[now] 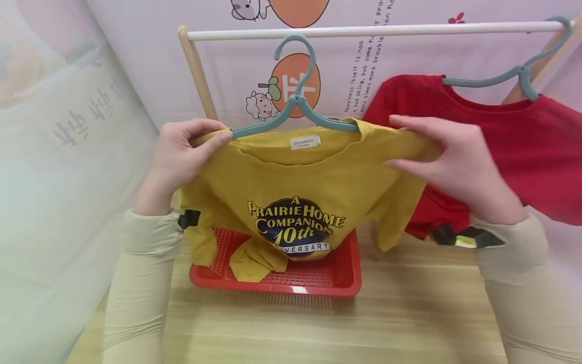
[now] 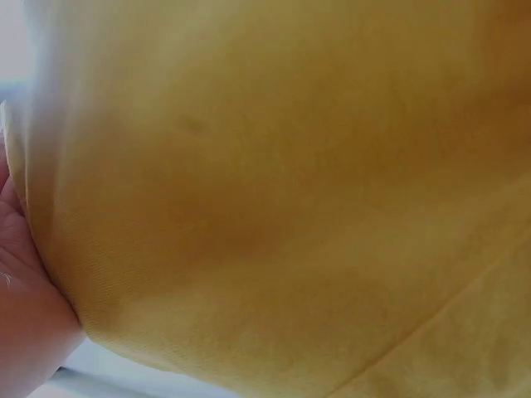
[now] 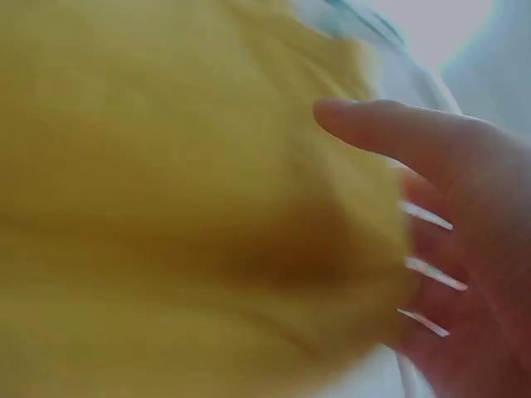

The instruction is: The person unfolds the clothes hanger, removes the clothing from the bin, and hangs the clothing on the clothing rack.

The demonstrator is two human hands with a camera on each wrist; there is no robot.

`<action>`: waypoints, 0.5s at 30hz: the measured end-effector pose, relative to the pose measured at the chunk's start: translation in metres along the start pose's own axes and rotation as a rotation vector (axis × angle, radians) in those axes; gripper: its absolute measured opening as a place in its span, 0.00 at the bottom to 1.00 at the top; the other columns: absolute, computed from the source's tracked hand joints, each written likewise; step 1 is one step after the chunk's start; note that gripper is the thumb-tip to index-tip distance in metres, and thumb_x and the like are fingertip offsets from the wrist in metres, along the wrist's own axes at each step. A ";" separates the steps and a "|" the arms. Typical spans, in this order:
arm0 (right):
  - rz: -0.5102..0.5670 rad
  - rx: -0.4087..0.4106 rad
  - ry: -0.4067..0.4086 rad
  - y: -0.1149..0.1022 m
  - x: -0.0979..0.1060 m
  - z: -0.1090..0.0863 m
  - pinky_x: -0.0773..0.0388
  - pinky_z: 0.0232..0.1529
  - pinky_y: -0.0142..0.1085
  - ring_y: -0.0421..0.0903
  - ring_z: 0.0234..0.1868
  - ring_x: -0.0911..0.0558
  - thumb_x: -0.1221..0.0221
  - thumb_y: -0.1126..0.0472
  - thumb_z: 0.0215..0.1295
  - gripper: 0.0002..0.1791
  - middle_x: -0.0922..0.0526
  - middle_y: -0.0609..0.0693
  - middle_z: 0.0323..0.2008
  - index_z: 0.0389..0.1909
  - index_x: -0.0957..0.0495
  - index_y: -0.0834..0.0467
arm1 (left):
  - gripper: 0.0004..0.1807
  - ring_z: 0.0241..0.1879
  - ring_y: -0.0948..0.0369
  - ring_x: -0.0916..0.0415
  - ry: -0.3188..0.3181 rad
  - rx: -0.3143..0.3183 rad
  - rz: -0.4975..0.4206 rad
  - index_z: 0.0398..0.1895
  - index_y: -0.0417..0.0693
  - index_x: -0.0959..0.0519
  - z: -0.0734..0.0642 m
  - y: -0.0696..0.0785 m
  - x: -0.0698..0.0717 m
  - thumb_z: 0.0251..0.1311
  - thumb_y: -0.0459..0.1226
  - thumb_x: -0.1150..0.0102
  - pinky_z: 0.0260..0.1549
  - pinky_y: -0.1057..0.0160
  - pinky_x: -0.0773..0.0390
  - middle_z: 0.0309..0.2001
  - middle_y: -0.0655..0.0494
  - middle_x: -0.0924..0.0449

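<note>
A yellow long-sleeved shirt (image 1: 291, 182) with printed lettering hangs spread on a blue-green hanger (image 1: 313, 119). The hanger's hook rises in front of the rack's white bar in the head view. At the shoulder on the left, my left hand (image 1: 184, 151) pinches the cloth near the hanger's end between thumb and fingers. My right hand (image 1: 454, 156) is at the other shoulder, its thumb in front of the cloth and its fingers spread behind it, as the right wrist view shows. Yellow cloth (image 2: 274, 182) fills most of the left wrist view, hiding the left fingertips.
A red shirt (image 1: 500, 136) hangs on another hanger (image 1: 523, 76) to the right. The rack's white bar (image 1: 386, 31) crosses the back. Below the yellow shirt, a red plastic basket (image 1: 273, 288) stands on the wooden table (image 1: 273, 333), with yellow cloth in it.
</note>
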State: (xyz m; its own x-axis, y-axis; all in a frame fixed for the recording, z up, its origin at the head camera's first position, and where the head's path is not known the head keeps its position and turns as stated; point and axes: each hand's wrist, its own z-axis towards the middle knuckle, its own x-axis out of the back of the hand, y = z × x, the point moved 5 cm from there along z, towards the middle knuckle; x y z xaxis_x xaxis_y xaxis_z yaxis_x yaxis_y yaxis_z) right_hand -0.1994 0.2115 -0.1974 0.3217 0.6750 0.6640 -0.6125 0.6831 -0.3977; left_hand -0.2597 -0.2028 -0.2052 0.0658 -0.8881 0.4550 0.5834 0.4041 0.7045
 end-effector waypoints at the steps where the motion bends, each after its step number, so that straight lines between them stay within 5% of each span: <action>1: -0.045 0.065 0.010 -0.009 -0.007 0.003 0.26 0.52 0.21 0.39 0.53 0.18 0.20 0.71 0.44 0.39 0.15 0.47 0.55 0.62 0.18 0.51 | 0.09 0.36 0.63 0.16 -0.014 -0.002 -0.015 0.42 0.42 0.11 0.002 -0.002 0.000 0.64 0.38 0.29 0.38 0.71 0.19 0.36 0.58 0.12; 5: -0.118 0.225 0.085 -0.018 -0.020 0.003 0.27 0.54 0.21 0.43 0.49 0.15 0.22 0.73 0.46 0.32 0.12 0.50 0.49 0.57 0.15 0.57 | 0.08 0.34 0.63 0.16 -0.041 -0.002 -0.047 0.40 0.41 0.11 0.003 -0.004 -0.008 0.63 0.37 0.28 0.34 0.71 0.19 0.34 0.56 0.12; 11: -0.109 0.247 0.141 -0.015 -0.016 0.000 0.25 0.49 0.20 0.26 0.49 0.19 0.24 0.74 0.50 0.26 0.11 0.53 0.44 0.53 0.13 0.60 | 0.09 0.35 0.62 0.15 -0.047 0.007 -0.079 0.41 0.43 0.11 0.004 -0.005 -0.019 0.61 0.37 0.27 0.37 0.69 0.17 0.36 0.56 0.12; 13: -0.075 0.217 0.151 -0.019 -0.013 0.000 0.25 0.49 0.20 0.24 0.49 0.19 0.25 0.76 0.49 0.25 0.11 0.54 0.44 0.52 0.13 0.62 | 0.11 0.38 0.62 0.14 -0.018 -0.042 -0.079 0.43 0.43 0.11 0.004 -0.003 -0.021 0.58 0.35 0.25 0.39 0.67 0.17 0.38 0.56 0.11; 15: -0.048 0.183 0.171 -0.021 -0.009 0.001 0.24 0.49 0.21 0.25 0.49 0.19 0.25 0.77 0.48 0.25 0.11 0.55 0.44 0.50 0.13 0.63 | 0.17 0.43 0.60 0.15 0.031 -0.166 -0.036 0.46 0.42 0.11 0.005 0.002 -0.023 0.51 0.32 0.21 0.46 0.65 0.18 0.43 0.55 0.11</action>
State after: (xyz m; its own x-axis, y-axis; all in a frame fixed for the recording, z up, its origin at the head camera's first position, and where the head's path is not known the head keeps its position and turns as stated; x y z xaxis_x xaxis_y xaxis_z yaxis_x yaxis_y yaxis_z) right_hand -0.1898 0.1907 -0.1940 0.4615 0.6910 0.5564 -0.7089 0.6643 -0.2369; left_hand -0.2642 -0.1800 -0.2113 0.0658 -0.9089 0.4117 0.7114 0.3321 0.6194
